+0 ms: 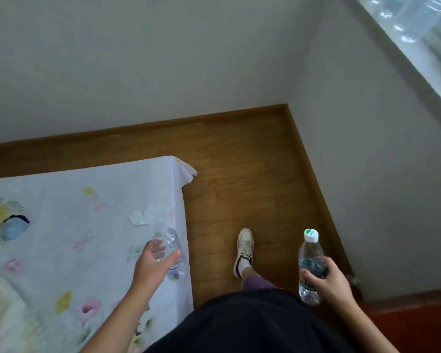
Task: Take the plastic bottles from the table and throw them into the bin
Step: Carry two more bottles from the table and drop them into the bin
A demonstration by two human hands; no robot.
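Two clear plastic bottles are showing up close: the table-side bottle (pixel 172 238) and the white-capped bottle (pixel 309 250). Further clear bottles (pixel 415 19) on the white windowsill (pixel 430 80) are blurring together, uncountable.

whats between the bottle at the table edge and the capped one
In the head view, only wood floor and the person's white shoe lie between the table bottle and the capped bottle.
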